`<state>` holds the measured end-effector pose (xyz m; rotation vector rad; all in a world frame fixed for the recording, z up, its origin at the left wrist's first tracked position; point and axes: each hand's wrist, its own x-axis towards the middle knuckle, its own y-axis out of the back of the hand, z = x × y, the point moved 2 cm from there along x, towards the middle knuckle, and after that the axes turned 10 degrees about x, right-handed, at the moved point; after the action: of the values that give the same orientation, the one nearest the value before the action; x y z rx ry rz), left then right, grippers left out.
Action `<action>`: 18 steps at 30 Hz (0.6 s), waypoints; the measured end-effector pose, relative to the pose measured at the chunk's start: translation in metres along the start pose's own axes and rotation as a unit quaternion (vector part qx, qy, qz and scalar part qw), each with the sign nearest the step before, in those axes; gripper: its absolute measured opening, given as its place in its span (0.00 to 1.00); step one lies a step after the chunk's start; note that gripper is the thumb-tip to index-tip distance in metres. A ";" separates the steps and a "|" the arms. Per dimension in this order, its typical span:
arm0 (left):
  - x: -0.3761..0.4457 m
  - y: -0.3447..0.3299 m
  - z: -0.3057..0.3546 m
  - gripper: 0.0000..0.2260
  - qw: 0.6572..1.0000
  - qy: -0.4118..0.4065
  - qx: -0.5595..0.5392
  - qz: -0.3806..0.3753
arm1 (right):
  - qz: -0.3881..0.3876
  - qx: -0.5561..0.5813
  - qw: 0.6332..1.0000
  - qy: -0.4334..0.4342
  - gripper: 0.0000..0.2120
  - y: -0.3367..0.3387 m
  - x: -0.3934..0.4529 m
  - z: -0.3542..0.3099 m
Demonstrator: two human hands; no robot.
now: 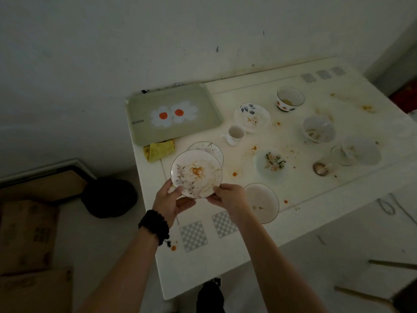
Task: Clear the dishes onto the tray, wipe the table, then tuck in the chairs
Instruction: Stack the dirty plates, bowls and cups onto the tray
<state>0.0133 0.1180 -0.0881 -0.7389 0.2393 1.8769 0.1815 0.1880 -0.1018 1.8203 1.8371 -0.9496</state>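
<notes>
- Head view showed a white table (293, 224) against a wall, smeared with orange food spots and crumbs.
- Green tray (144, 105), printed with two white daisies with orange centres, lay at the far left corner; a small dark label on it was too blurred to read.
- Yellow cloth (159, 150) lay bunched against the tray's near edge.
- Stained floral plate (196, 173) was held above the table's left edge, over a second plate (211, 148); the left hand (170, 199) and right hand (229, 198) each pinched its near rim, thumb on top, fingers beneath.
- Another plate (262, 203) sat just right of the right hand.
- Bowls, saucers, a cup (235, 134), a glass (341, 154) and a spoon (320, 168) stood further right.
- No legible writing was observed.
</notes>
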 end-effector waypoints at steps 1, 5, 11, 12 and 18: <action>0.004 0.002 0.000 0.16 1.000 0.003 -0.014 0.010 | -0.012 0.001 1.000 -0.004 0.09 0.000 0.007 -0.002; 0.017 0.022 0.000 0.17 0.996 0.003 -0.059 0.066 | 0.034 -0.017 0.999 -0.029 0.06 0.000 0.055 -0.014; 0.032 0.041 0.005 0.16 0.989 -0.008 -0.086 0.121 | 0.096 -0.124 0.986 -0.053 0.10 -0.021 0.116 -0.011; 0.034 0.040 0.006 0.16 0.989 -0.013 -0.088 0.122 | 0.097 -0.136 0.985 -0.052 0.11 -0.024 0.117 -0.011; 0.042 0.034 0.010 0.15 0.984 -0.022 -0.117 0.132 | 0.116 -0.126 0.984 -0.050 0.11 -0.026 0.114 -0.018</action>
<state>-0.0309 0.1405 -0.1102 -0.8567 0.0909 2.1980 0.1494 0.2843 -0.1630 1.7480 1.5632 -0.6768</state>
